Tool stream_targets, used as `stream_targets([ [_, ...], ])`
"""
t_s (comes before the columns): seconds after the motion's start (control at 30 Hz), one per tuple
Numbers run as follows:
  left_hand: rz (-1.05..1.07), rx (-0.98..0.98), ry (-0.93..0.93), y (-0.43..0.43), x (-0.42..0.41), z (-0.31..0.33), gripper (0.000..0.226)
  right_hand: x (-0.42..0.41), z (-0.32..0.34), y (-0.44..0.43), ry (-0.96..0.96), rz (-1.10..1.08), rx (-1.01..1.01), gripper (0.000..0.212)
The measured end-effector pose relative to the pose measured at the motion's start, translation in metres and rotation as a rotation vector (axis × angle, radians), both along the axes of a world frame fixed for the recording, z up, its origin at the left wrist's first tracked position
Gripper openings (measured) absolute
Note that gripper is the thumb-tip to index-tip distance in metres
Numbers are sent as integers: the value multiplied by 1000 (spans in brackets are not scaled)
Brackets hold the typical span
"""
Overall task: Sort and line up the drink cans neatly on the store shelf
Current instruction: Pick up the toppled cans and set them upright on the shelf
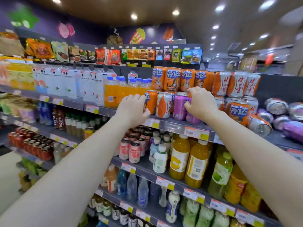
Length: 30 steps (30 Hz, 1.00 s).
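On the dark shelf point(173, 124) three cans stand upright at the front: an orange can point(151, 102), a white-and-orange can point(164, 104) and a purple can point(179, 107). My left hand point(132, 109) wraps the left side of the orange can. My right hand point(200, 102) grips the right side of the purple can near its top. Behind them, orange cans point(172, 79) and white-and-orange cans point(237, 83) are stacked in two tiers. To the right, several purple cans point(293, 128) and silver cans point(277, 106) lie tipped on their sides.
Orange-drink bottles point(114, 94) stand just left of the cans. Price-tag strips point(196, 132) run along the shelf edge. The shelf below holds juice bottles point(196, 163) and pink cans point(134, 152). Snack packets point(114, 56) hang above.
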<state>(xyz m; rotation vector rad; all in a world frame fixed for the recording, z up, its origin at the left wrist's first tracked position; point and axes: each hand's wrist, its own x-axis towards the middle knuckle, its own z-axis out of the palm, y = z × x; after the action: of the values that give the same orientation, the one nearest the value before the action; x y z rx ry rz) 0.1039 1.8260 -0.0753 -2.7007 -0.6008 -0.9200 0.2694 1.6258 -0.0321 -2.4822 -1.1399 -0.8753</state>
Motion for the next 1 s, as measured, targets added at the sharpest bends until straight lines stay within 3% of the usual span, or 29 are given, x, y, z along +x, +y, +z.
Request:
stream_targets([
  [0.27,-129,56,-36,22,29,37,52,23,20,14,104,-12,-152,69],
  [0.53,-328,86,-51,27,79,47,55,43,27,25,151,-3,-132,83],
  [0.77,-525,97,-25,18,118,58,56,36,27,7,100,-191,-107,90],
  [1.0,-700,156,30,-3,135,58,57,9,27,-43,158,-431,-10,81],
])
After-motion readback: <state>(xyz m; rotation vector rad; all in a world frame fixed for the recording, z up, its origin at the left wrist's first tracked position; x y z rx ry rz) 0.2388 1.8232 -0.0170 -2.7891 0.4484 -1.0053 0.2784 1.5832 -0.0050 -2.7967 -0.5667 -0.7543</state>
